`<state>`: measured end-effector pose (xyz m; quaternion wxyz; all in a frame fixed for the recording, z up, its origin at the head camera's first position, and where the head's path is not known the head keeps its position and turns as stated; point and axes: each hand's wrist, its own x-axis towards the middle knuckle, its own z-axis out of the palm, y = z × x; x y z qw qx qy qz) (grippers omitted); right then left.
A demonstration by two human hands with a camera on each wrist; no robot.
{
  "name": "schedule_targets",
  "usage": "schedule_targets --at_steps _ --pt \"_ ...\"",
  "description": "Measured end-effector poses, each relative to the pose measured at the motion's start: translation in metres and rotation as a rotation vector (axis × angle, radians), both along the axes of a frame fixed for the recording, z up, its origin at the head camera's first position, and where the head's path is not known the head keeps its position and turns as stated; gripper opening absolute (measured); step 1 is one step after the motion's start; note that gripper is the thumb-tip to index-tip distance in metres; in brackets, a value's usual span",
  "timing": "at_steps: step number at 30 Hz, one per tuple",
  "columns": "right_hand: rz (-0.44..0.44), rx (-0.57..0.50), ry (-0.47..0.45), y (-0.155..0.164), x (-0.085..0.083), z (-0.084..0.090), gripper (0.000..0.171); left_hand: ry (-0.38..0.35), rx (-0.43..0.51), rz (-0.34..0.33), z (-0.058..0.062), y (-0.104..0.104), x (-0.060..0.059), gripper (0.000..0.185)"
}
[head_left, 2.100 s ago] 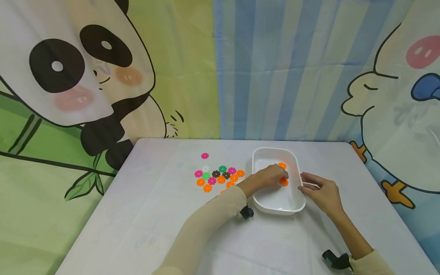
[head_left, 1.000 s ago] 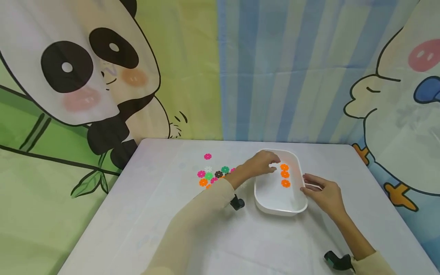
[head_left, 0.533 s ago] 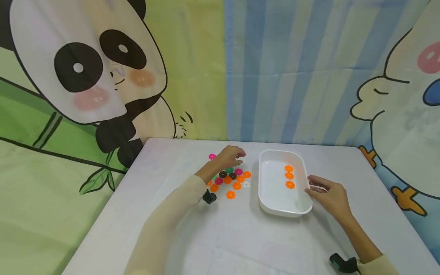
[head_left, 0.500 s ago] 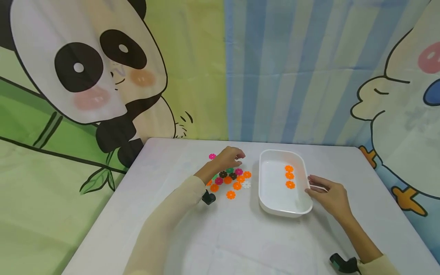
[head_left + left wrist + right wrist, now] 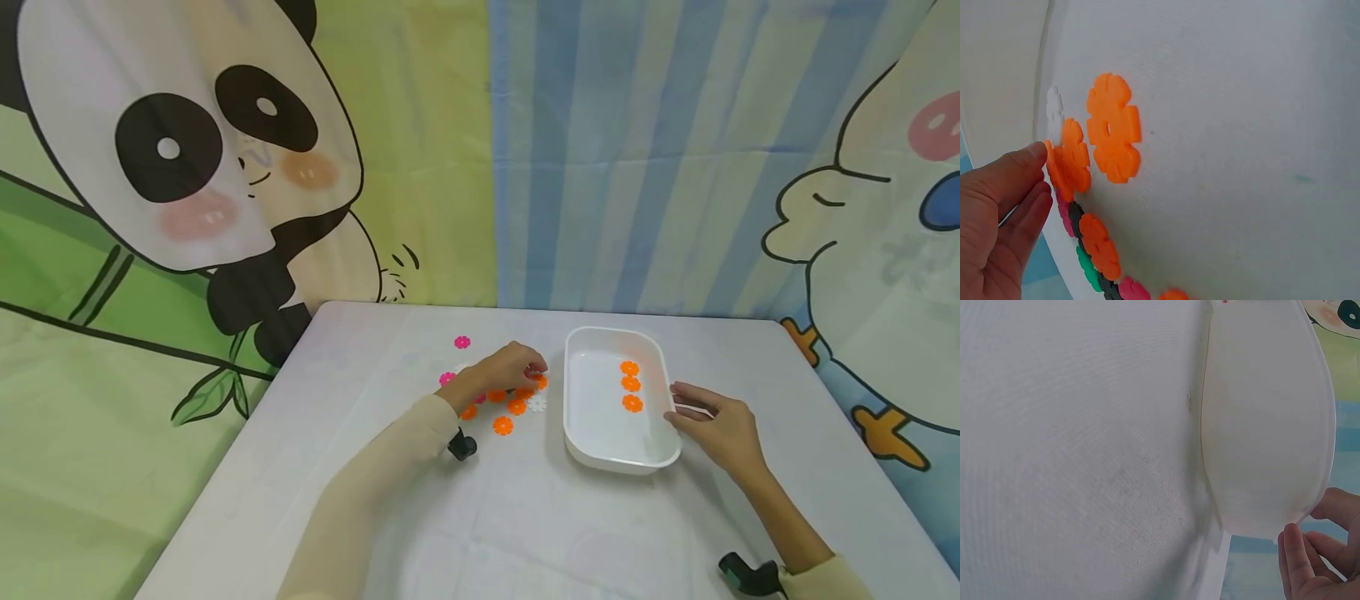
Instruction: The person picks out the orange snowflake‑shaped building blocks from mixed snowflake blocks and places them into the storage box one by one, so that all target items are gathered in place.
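My left hand reaches down over the right side of the loose pieces, thumb and fingertips pinching an orange flower-shaped plastic piece by its edge. Beside that one lie another orange piece and a white piece. My right hand holds the right rim of a white plastic tray, with thumb and fingers at the rim in the right wrist view. Inside the tray, three orange pieces form a short column near its right wall.
Left of the tray, the group of flat pieces spreads on the white table: orange, dark, green, and pink. One pink piece lies apart toward the back. A cartoon-printed curtain hangs behind the table.
My left hand has left the tray, moved left to the loose pieces, and come down on the orange one. The right hand stays at the tray rim; the view has shifted slightly.
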<state>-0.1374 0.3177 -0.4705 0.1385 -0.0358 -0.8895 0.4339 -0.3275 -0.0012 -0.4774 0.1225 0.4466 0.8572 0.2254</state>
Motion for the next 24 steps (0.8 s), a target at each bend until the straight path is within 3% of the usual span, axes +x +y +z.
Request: schedule_targets --at_steps 12,24 --pt "-0.003 -0.006 -0.005 -0.0004 0.0003 0.0013 0.053 0.058 -0.018 -0.02 -0.0104 0.0044 -0.0023 0.026" --pt "0.001 -0.012 0.016 -0.0005 0.0003 0.0015 0.053 0.083 -0.061 -0.018 -0.0069 0.0081 0.0007 0.03"
